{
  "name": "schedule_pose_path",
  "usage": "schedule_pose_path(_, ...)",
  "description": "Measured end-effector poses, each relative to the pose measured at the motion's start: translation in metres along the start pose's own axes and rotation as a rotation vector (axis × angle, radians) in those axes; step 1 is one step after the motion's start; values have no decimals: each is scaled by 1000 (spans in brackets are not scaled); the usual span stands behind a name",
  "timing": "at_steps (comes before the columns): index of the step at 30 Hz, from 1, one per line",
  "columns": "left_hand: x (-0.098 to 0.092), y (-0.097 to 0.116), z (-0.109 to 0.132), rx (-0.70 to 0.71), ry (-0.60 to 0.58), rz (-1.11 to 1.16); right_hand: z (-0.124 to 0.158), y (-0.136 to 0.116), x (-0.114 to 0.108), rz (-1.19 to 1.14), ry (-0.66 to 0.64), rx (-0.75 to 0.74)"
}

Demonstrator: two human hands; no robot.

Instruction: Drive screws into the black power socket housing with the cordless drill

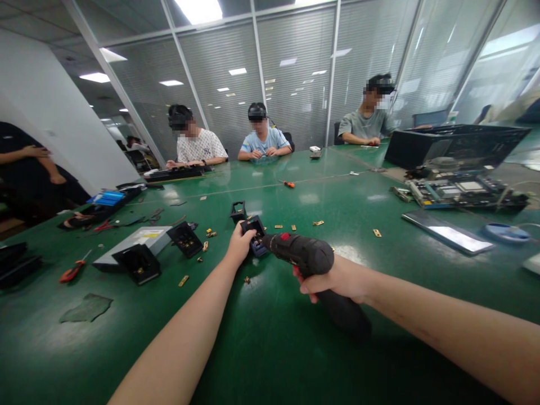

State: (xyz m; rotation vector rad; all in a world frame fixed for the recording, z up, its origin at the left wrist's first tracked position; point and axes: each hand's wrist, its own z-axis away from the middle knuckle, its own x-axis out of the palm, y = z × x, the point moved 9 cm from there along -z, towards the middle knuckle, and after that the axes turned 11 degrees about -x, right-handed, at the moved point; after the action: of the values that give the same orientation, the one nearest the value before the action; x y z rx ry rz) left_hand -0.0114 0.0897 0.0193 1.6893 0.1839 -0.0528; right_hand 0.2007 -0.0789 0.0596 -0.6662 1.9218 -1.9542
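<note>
My left hand grips a small black plastic housing with brass-coloured parts inside. In my right hand is a black cordless drill, its front end pointing left at the housing; whether its tip touches is hard to see. Another open black housing stands just behind. Two more black housings, one upright and one tilted, lie to the left. Small brass plates and other brass bits are scattered round my hands.
A grey metal box and an orange screwdriver lie left. A second screwdriver is farther back. On the right are a circuit board, a black case and a phone-like slab. Several people sit across the green table.
</note>
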Motion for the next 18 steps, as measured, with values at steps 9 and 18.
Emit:
schedule_pose_path(9, 7, -2, 4, -83, -66, 121, 1, 3, -2, 12, -4, 7)
schedule_pose_path(18, 8, -10, 3, -148, -83, 210, 1, 1, -3, 7, 6, -5)
